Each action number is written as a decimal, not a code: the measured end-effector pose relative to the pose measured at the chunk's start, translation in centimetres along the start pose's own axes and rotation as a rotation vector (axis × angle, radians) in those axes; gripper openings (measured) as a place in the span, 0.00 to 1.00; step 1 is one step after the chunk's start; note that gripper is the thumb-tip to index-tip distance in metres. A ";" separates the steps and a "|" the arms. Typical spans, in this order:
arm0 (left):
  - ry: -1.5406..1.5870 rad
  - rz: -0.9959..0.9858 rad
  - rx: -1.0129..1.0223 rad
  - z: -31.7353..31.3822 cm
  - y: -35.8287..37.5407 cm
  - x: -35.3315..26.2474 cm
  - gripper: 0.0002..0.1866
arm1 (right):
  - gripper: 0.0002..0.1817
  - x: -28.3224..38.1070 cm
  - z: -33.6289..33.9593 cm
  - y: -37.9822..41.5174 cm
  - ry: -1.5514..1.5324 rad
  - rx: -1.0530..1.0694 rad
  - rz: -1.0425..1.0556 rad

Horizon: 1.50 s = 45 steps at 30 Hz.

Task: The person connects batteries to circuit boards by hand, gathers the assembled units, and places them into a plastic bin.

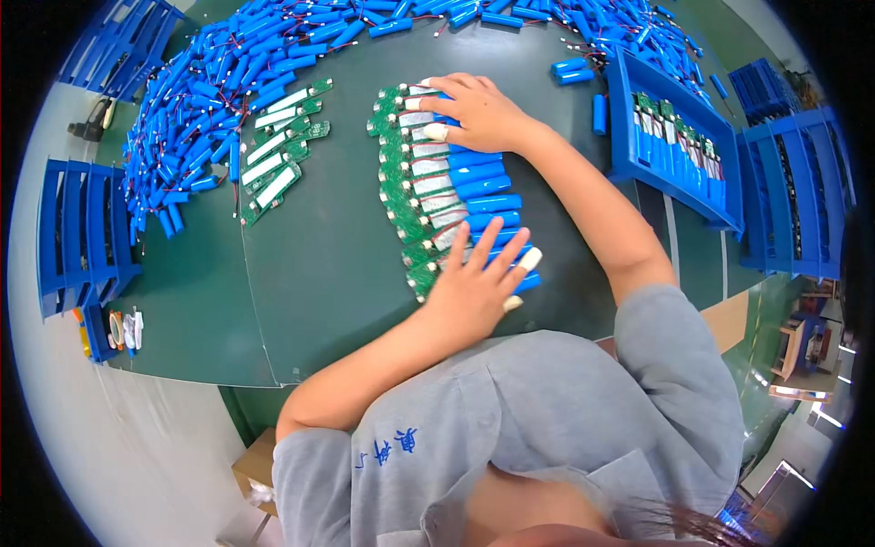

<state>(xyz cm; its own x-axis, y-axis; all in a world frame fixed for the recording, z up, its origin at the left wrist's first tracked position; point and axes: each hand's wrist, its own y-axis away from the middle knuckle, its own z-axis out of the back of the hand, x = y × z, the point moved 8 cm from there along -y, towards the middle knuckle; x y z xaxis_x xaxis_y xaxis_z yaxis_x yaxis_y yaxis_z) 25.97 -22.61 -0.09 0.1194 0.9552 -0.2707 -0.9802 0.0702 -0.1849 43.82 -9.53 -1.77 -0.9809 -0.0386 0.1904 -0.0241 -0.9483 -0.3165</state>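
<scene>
A curved row of blue cylindrical battery cells (483, 187) lies in front of me, side by side, each joined by a silver-grey strip section to a green circuit board (394, 178) on its left. My left hand (476, 276) rests palm down across the near end, its fingers spread over the cells; thumb and index finger wear pale finger cots. Over the far end lies my right hand (478, 114), fingers stretched left and apart, with cots on several fingertips. Neither hand encloses a cell. The cells beneath both hands are partly hidden.
Left of the row lie several loose green boards with white strips (275, 150). A large heap of blue cells (196, 118) curves around the table's far side. At right stands a blue tray (622, 137) holding assembled cells. Blue racks (77, 228) and tape rolls (116, 328) sit at the left edge.
</scene>
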 end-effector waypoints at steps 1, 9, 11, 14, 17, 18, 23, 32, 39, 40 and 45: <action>-0.005 -0.027 0.020 0.3 0.4 0.3 0.34 | 0.25 -0.3 0.2 0.8 -0.006 -0.022 -0.053; -0.126 0.121 0.045 6.3 6.5 8.1 0.31 | 0.34 2.1 4.3 11.4 0.211 -0.097 -0.653; 0.004 0.306 0.007 6.8 8.3 10.8 0.33 | 0.39 4.0 5.3 13.6 0.208 -0.092 -0.709; 0.311 0.470 -0.085 6.4 9.7 12.1 0.36 | 0.46 6.1 7.0 14.4 0.256 -0.025 -0.614; 0.213 0.495 -0.197 6.9 8.6 10.3 0.40 | 0.50 7.9 7.5 11.7 0.090 -0.040 -0.110; 0.120 0.492 -0.227 6.9 7.8 9.1 0.43 | 0.51 8.7 7.2 11.0 -0.012 0.009 0.051; -0.082 0.546 -0.221 4.1 6.1 8.6 0.50 | 0.49 11.6 3.8 7.4 -0.035 0.154 0.302; -0.086 0.453 -0.188 3.3 5.4 9.2 0.46 | 0.45 11.4 2.8 7.1 -0.022 0.123 0.294; -0.060 0.429 -0.152 4.0 6.1 9.7 0.47 | 0.41 12.7 2.8 5.7 -0.107 0.227 0.291; -0.085 0.435 -0.147 4.5 6.1 9.5 0.47 | 0.41 12.9 2.8 5.7 -0.070 0.219 0.304; -0.208 0.315 -0.237 7.5 3.8 7.4 0.47 | 0.38 12.5 8.9 7.2 -0.051 0.024 0.277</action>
<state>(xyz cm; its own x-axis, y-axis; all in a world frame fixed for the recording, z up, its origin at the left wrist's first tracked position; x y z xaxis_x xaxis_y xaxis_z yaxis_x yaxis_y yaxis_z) 21.93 -13.15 4.30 -0.2375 0.9585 -0.1578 -0.8974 -0.2786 -0.3421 33.07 -19.61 6.61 -0.9385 -0.3129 0.1461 0.2492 -0.9065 -0.3407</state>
